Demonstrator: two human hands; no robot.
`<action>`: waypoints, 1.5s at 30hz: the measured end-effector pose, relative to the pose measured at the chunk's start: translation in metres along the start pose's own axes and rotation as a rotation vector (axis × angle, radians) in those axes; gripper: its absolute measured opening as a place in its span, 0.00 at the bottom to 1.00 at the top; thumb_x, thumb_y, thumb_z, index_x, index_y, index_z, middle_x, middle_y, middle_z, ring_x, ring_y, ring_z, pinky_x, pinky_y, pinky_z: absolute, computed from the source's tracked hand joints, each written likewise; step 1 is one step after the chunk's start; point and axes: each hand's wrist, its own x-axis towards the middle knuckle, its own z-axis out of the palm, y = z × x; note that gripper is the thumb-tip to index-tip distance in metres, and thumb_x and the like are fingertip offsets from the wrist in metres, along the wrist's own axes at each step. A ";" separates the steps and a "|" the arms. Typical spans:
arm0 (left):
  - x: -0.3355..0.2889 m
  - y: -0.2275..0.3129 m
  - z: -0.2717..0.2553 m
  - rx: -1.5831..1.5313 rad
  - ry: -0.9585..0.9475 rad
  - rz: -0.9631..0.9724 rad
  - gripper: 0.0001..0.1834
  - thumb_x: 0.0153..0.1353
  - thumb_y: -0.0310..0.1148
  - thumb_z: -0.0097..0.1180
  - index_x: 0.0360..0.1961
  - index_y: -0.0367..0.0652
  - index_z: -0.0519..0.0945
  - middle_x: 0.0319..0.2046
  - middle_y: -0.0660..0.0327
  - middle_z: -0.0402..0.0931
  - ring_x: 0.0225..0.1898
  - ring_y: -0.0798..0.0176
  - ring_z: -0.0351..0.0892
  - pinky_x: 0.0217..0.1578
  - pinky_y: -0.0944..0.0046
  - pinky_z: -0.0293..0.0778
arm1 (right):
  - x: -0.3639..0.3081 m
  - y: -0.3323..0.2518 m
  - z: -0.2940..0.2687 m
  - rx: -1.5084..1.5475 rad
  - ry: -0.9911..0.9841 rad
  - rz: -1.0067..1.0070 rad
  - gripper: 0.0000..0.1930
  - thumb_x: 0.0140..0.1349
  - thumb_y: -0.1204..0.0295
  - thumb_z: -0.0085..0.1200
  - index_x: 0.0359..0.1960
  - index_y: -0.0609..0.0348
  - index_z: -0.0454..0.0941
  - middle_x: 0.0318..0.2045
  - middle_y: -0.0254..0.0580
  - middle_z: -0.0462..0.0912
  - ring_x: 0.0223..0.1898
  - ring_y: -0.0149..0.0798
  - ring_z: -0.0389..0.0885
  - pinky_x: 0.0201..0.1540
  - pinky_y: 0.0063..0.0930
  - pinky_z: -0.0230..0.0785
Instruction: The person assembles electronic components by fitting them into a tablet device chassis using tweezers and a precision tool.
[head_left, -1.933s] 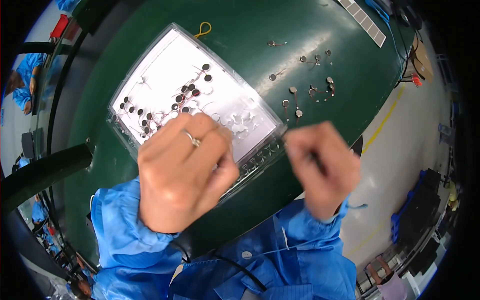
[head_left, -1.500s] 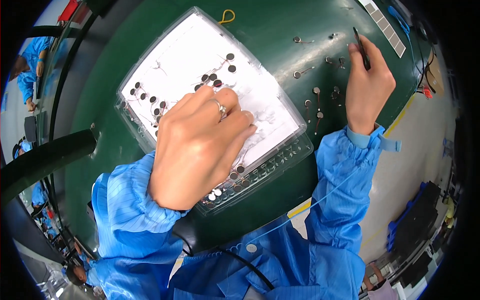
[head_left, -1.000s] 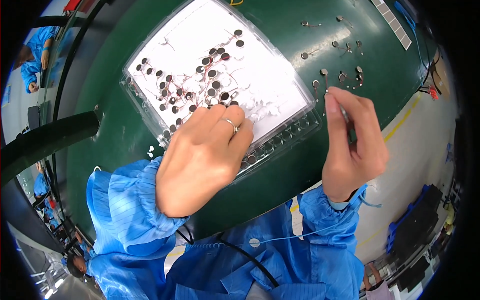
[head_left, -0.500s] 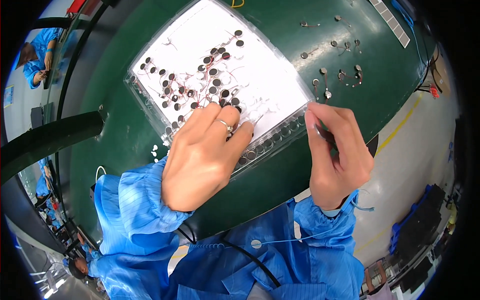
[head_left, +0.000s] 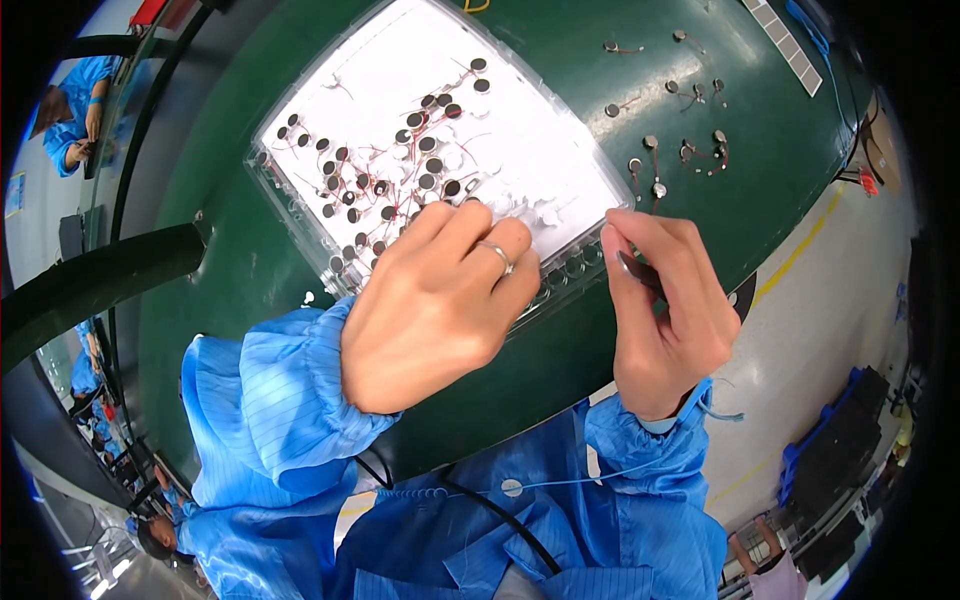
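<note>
Fingers bent downward, my left hand [head_left: 435, 290] lies over the near edge of a clear plastic tray [head_left: 288, 212] with a white sheet in it; its fingertips are hidden beneath it. On the white sheet [head_left: 520, 110] lie several small black-faced coin motors [head_left: 427, 145] with thin red wires, plus small whitish scraps [head_left: 540, 212]. At the tray's right corner is my right hand [head_left: 670, 310], thumb and forefinger pinched together. It holds a dark metal tool [head_left: 640, 270], apparently tweezers, mostly covered by the fingers.
More coin motors [head_left: 672, 88] are scattered on the green table [head_left: 560, 350] right of the tray. A grey-and-white strip [head_left: 783, 45] lies at the far right. A dark curved arm [head_left: 110, 275] reaches in from the left. Co-workers in blue [head_left: 80, 110] sit at far left.
My left hand has slid right along the tray's near edge, covering more of the row of round pockets. My right hand has shifted slightly left, still holding the dark tool.
</note>
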 end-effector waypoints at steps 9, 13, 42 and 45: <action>0.004 -0.001 0.006 0.067 -0.018 0.124 0.11 0.32 0.29 0.50 0.21 0.34 0.72 0.23 0.59 0.65 0.27 0.62 0.65 0.25 0.68 0.61 | -0.003 0.000 0.004 0.013 -0.008 0.011 0.12 0.38 0.85 0.55 0.29 0.66 0.73 0.21 0.43 0.72 0.17 0.40 0.67 0.20 0.27 0.58; 0.004 -0.001 0.005 0.139 -0.039 0.171 0.11 0.31 0.29 0.50 0.20 0.34 0.72 0.20 0.60 0.64 0.24 0.64 0.65 0.23 0.69 0.60 | -0.002 -0.001 0.005 0.041 -0.019 -0.048 0.12 0.38 0.84 0.55 0.29 0.66 0.73 0.21 0.42 0.72 0.16 0.39 0.65 0.19 0.27 0.57; 0.007 0.015 -0.036 -0.795 0.163 -0.547 0.06 0.48 0.16 0.50 0.29 0.29 0.76 0.23 0.54 0.75 0.24 0.67 0.73 0.26 0.72 0.68 | 0.000 -0.020 -0.002 0.463 -0.220 0.109 0.11 0.41 0.88 0.52 0.30 0.70 0.73 0.25 0.47 0.75 0.24 0.38 0.75 0.25 0.23 0.67; 0.006 0.018 -0.035 -0.862 0.186 -0.652 0.06 0.50 0.16 0.49 0.30 0.28 0.76 0.23 0.56 0.74 0.25 0.69 0.73 0.27 0.74 0.68 | 0.001 -0.022 -0.003 0.564 -0.219 0.193 0.12 0.39 0.89 0.50 0.29 0.69 0.73 0.24 0.45 0.75 0.23 0.34 0.75 0.25 0.20 0.67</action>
